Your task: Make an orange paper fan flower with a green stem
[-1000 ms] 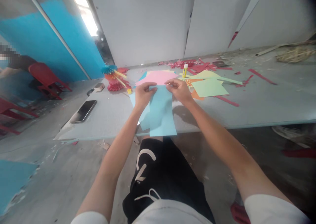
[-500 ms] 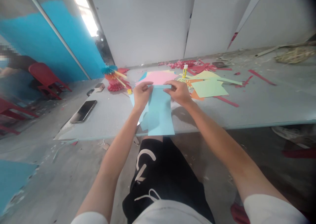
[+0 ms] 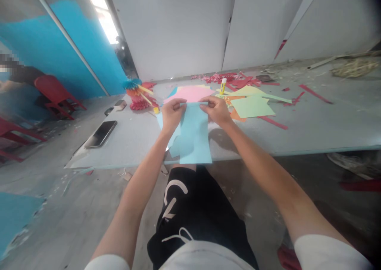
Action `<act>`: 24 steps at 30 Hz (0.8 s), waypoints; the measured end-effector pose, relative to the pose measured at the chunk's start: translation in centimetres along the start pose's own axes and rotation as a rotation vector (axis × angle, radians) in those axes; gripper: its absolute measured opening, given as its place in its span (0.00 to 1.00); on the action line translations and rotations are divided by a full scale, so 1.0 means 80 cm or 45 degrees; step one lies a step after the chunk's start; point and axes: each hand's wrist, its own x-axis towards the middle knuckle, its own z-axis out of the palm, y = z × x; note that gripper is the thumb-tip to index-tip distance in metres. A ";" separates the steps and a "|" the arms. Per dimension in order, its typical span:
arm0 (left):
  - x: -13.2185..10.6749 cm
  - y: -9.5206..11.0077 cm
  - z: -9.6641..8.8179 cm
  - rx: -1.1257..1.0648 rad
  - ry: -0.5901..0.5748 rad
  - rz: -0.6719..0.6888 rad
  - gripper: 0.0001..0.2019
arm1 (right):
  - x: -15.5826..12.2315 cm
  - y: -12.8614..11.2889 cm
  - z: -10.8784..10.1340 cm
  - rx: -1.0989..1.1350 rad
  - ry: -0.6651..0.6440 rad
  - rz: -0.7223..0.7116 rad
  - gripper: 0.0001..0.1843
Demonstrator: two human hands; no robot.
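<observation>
Between my hands hangs a light blue sheet of paper [image 3: 195,135], its top edge folded over in a narrow band. My left hand [image 3: 173,113] pinches the top left corner, thumb against fingers. At the top right corner my right hand [image 3: 217,110] pinches the same edge. The sheet's lower end reaches over the table's front edge. Behind the hands lies a pink sheet [image 3: 190,92] on other coloured paper. More light blue paper [image 3: 175,148] is partly hidden under the held sheet.
On the grey table [image 3: 321,123] a glue stick [image 3: 223,86] stands upright beside green paper [image 3: 253,106]. Red paper strips [image 3: 315,93] lie scattered to the right. A phone [image 3: 101,134] and a colourful paper craft [image 3: 138,95] are at left. A person sits near a red chair [image 3: 56,89].
Both hands have shifted very slightly to the right with the blue sheet. The folded band at its top looks narrower now. The grip at both corners stays the same.
</observation>
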 end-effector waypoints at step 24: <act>-0.013 0.016 0.009 0.250 -0.105 0.207 0.09 | -0.007 -0.015 0.002 -0.273 -0.045 -0.250 0.09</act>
